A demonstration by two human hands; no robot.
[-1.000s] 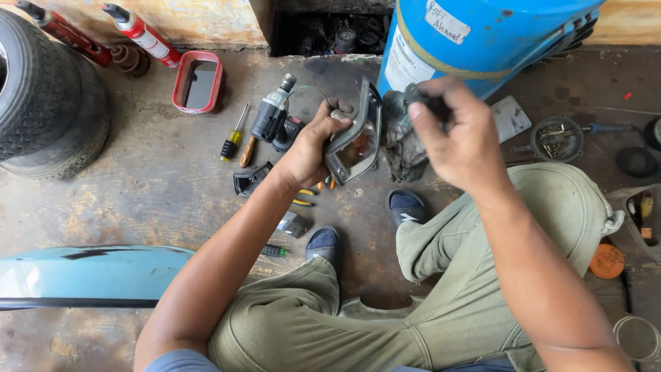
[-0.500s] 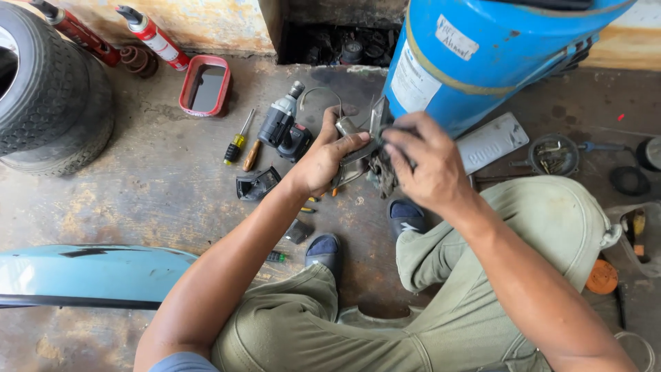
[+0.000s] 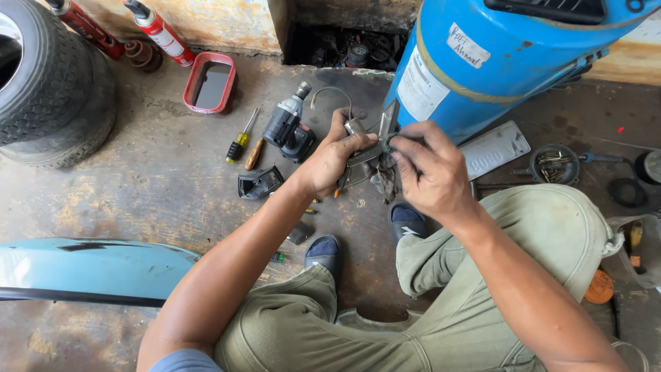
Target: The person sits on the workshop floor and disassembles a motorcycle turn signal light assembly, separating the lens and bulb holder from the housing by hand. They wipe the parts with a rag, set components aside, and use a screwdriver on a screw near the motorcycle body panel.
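a: why is the bent grey metal bracket point(image 3: 361, 160) held up off the concrete floor point(image 3: 138, 193)?
b: left hand point(image 3: 330, 162) fingers clamp it steady; right hand point(image 3: 430, 169) fingers pinch a dark rag point(image 3: 383, 176) against it.

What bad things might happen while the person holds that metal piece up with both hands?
The metal part has thin edges, so the left hand or right hand might get nicked. If it slips, it could drop onto the sandalled foot below. The cordless drill and screwdriver lie close, easy to knock.
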